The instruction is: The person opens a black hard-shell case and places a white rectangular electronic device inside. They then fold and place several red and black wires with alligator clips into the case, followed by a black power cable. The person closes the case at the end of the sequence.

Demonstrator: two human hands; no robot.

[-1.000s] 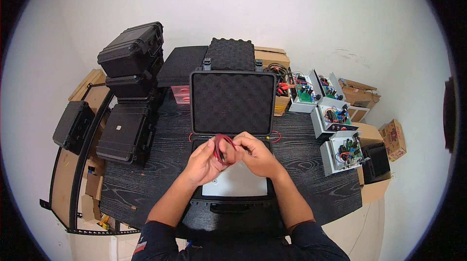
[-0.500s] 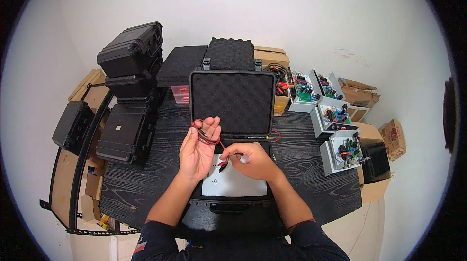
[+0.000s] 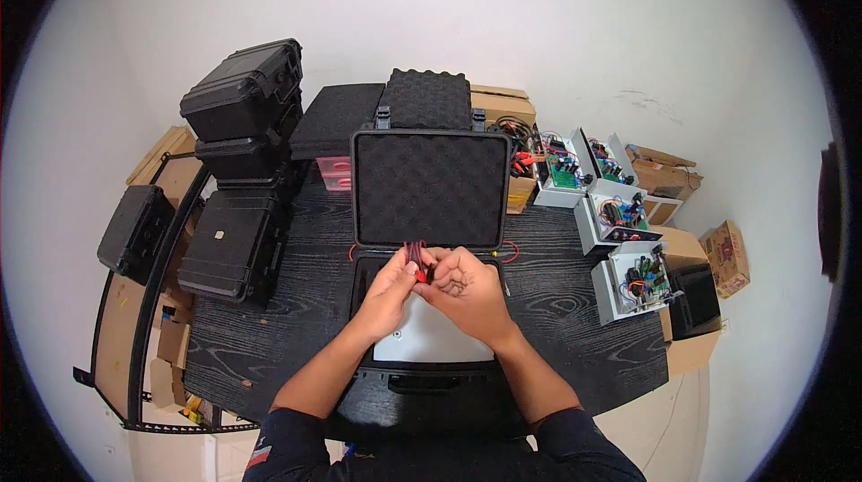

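A small coil of red and black cable (image 3: 413,254) is bunched between my two hands, over an open black hard case (image 3: 356,190). My left hand (image 3: 388,293) closes around the coil, its thumb pressed along the front. My right hand (image 3: 470,295) meets it from the right with curled fingers, at the red and black clip ends (image 3: 421,276) of the same cable. Both hands partly hide the clips. Beneath them a light grey panel (image 3: 440,343) lies in the case's base, and dark egg-crate foam (image 3: 429,190) lines the raised lid.
Black hard cases (image 3: 235,240) are stacked at left on the dark wood-grain table (image 3: 575,347). Foam pads (image 3: 337,118) and a pink-fronted drawer box (image 3: 335,172) stand behind. Along the right are several opened white housings with circuit boards (image 3: 626,283) and cardboard boxes (image 3: 724,258).
My left hand has moved right and down, closing on the coil it held with spread fingers. My right hand has come up against it, and the clips now sit between both hands.
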